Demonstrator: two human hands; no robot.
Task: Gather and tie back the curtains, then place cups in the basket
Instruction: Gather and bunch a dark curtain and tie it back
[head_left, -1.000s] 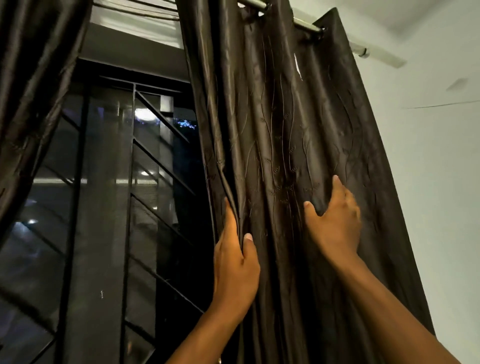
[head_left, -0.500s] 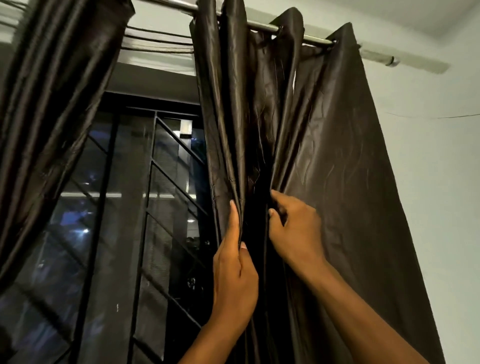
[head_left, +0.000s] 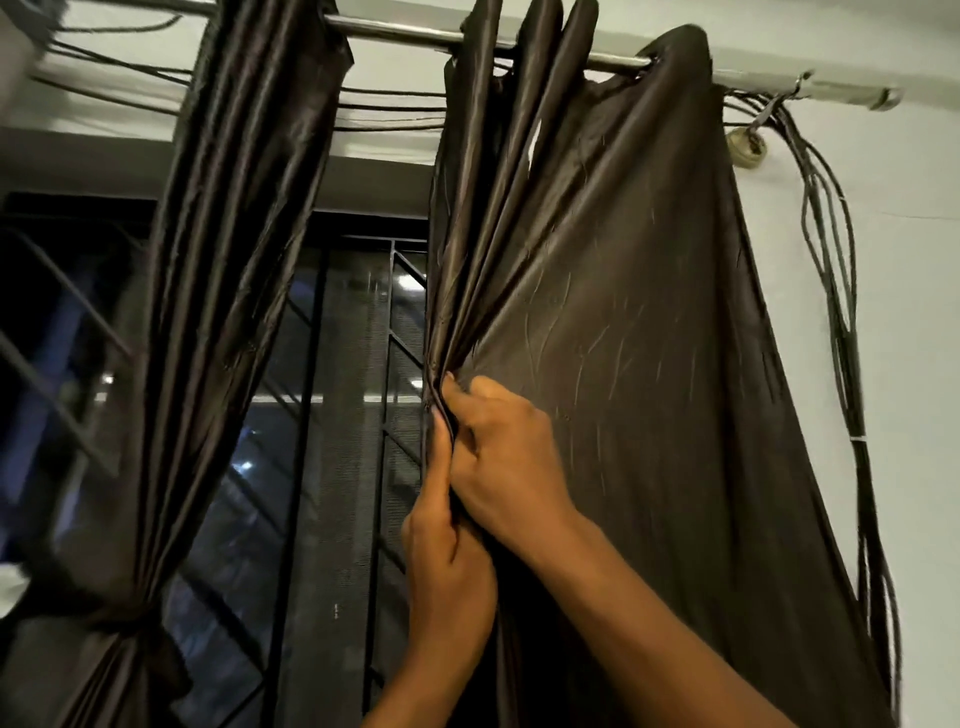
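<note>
Satiny dark brown fabric is what both hands are bunching right now, the right curtain (head_left: 597, 322) pulled into pleats at its inner edge. The person's left hand (head_left: 449, 561) pinches the folds from below, thumb and fingers closed on the cloth, and the right hand (head_left: 506, 457) sits just above it, touching it, fingers curled round the same bunch. Off to the right of the hands most of the panel hangs loose and flat, so it looks like the gathering is only partway. To do it well they'd probably want to keep feeding pleats evenly into the grip, without yanking on the rod (head_left: 405, 34) up above. Way left of the hands, the left curtain (head_left: 228, 270) looks already tied. Behind is a dark window (head_left: 343, 467), and cables (head_left: 836, 312) dangle further right. No cups or basket in view
</note>
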